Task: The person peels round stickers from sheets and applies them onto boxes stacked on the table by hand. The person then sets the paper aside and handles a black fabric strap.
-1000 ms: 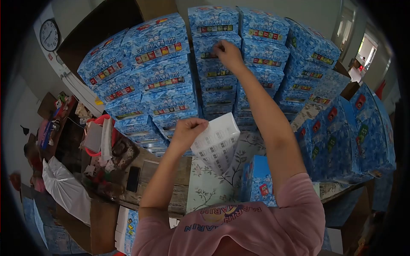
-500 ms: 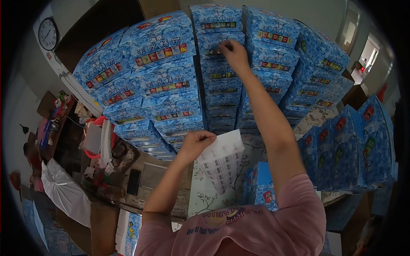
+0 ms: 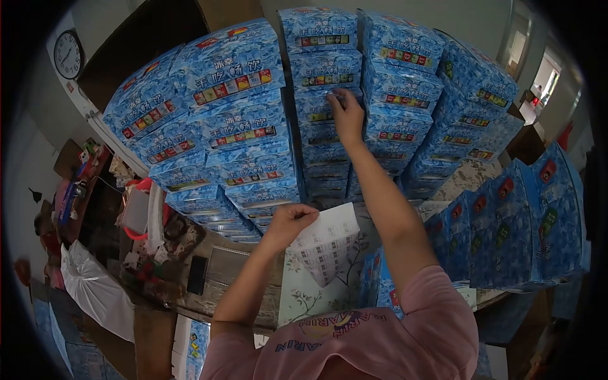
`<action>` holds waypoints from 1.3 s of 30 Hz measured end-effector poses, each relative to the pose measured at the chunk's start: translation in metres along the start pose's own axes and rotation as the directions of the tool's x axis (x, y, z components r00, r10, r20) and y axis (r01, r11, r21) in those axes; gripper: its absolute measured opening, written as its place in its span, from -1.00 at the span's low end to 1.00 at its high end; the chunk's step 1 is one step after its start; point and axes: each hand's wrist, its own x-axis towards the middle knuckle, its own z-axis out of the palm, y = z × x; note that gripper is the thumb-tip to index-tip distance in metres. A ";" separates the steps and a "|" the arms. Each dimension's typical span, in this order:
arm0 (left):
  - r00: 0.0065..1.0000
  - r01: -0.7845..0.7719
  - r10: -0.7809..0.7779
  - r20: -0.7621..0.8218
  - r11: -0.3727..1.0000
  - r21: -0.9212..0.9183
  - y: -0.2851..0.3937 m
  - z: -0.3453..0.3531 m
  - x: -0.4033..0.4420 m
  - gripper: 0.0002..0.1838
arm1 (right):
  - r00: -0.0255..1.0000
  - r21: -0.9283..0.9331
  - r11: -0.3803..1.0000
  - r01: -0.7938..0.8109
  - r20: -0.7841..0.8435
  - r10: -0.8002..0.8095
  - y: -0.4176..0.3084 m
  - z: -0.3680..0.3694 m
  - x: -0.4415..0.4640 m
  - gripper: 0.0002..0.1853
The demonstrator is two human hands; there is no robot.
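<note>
plainly, the left hand (image 3: 291,227) pinches the upper left corner of a white sheet of labels (image 3: 328,246), which hangs in front of the body with its right edge and lower end free. the right hand (image 3: 348,119) is raised, fingers bent together at the front of the third box down in the middle stack (image 3: 324,134); whether they grip anything or press on the cardboard, i cannot tell. a narrow dark gap runs between this stack and the left stacks (image 3: 246,136), and the right wrist lies across the edge of the stack to its right (image 3: 398,101). below the sheet, a floral table surface (image 3: 299,303) shows as far as a blue box (image 3: 384,288) partly covered by the right arm. farther right, a row of blue boxes (image 3: 506,231) stands close together. to the left, a dark phone (image 3: 197,275) lies on the wooden surface, near a red basket (image 3: 133,235).
</note>
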 end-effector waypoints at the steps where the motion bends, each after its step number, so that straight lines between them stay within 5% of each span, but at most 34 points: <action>1: 1.000 -0.007 0.008 -0.007 1.000 0.027 -0.001 0.000 0.000 -0.84 | 0.995 -0.108 0.993 0.040 -0.082 -0.049 0.001 0.001 -0.002 -0.74; 2: 1.000 -0.013 0.014 -0.014 0.998 0.055 -0.002 0.000 -0.001 -0.84 | 0.996 -0.109 0.993 0.037 -0.081 -0.046 0.002 0.001 -0.004 -0.74; 4: 1.000 -0.008 0.009 -0.017 0.998 0.056 -0.001 -0.001 -0.003 -0.84 | 0.950 -0.405 0.873 0.271 -0.031 -0.310 0.004 0.001 -0.006 -0.71; 8: 1.000 -0.001 0.001 -0.023 0.999 0.032 0.001 -0.001 -0.005 -0.84 | 0.820 -0.524 0.657 0.542 0.159 -0.550 0.005 -0.002 -0.005 -0.71; 10: 0.999 -0.036 0.038 -0.027 0.998 0.053 0.007 -0.001 -0.006 -0.85 | 0.928 -0.645 0.668 0.371 0.277 -0.249 -0.016 -0.010 -0.004 -0.76; 14: 0.969 -0.219 0.231 -0.092 0.968 0.124 0.028 0.001 -0.012 -0.87 | 0.920 -0.624 0.701 0.344 0.375 -0.118 -0.081 -0.040 -0.030 -0.72; 16: 0.939 -0.294 0.314 -0.138 0.944 0.148 0.044 0.005 -0.017 -0.87 | 0.700 -0.196 0.937 0.290 0.711 -0.068 -0.113 -0.071 -0.063 -0.71; 19: 0.880 -0.436 0.462 -0.108 0.878 0.198 0.070 0.012 -0.024 -0.84 | 0.588 -0.155 0.986 0.061 0.804 0.090 -0.138 -0.109 -0.090 -0.72; 23: 0.906 -0.413 0.416 -0.079 0.909 0.051 0.084 0.023 -0.027 -0.86 | 0.775 -0.162 0.985 0.059 0.629 0.057 -0.157 -0.148 -0.105 -0.79; 26: 0.910 -0.407 0.412 -0.039 0.908 0.098 0.084 0.034 -0.029 -0.86 | 0.774 -0.344 0.890 0.298 0.633 -0.014 -0.161 -0.160 -0.111 -0.84; 28: 0.900 -0.428 0.434 -0.045 0.898 0.103 0.085 0.043 -0.032 -0.86 | 0.711 -0.345 0.689 0.638 0.608 -0.354 -0.164 -0.155 -0.120 -0.87; 33: 0.851 -0.505 0.521 -0.068 0.847 0.169 0.089 0.055 -0.036 -0.85 | 0.667 -0.356 0.615 0.703 0.628 -0.400 -0.161 -0.152 -0.132 -0.89; 39: 0.906 -0.402 0.416 -0.079 0.904 0.144 0.079 0.060 -0.029 -0.87 | 0.638 -0.412 0.490 0.768 0.547 -0.542 -0.138 -0.148 -0.149 -0.87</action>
